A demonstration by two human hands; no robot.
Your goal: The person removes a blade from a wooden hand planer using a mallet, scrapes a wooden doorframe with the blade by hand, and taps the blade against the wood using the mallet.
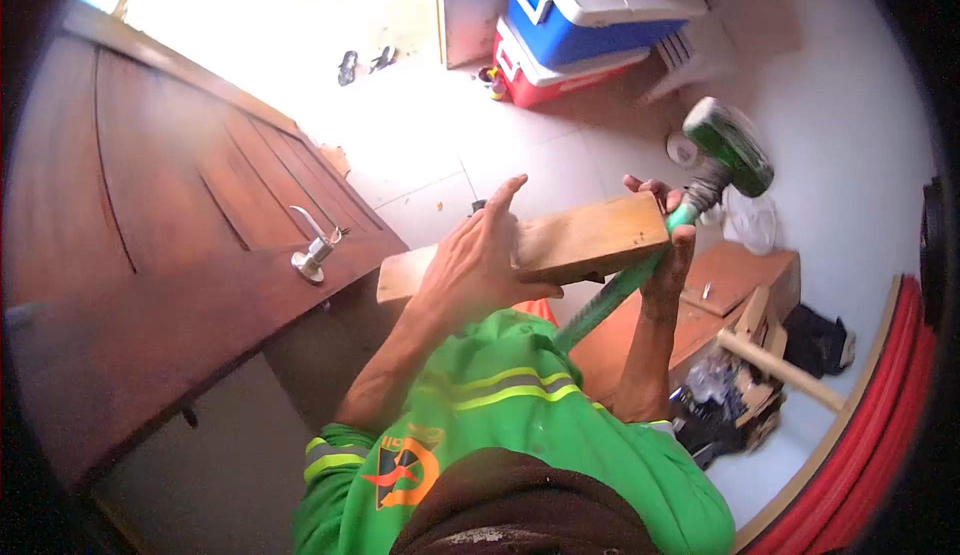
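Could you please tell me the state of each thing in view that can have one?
Hammer: held up in the right hand.
Wooden block: held up, left hand across it.
Door: open.
Blue cooler: lid shut, stacked on the red cooler.
Sandals: unworn, on the floor.

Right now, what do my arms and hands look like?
Your left hand and right hand are ungloved, forearms bare. The bright green fabric left sleeve has a grey band edged in yellow; the green fabric right sleeve shows less clearly.
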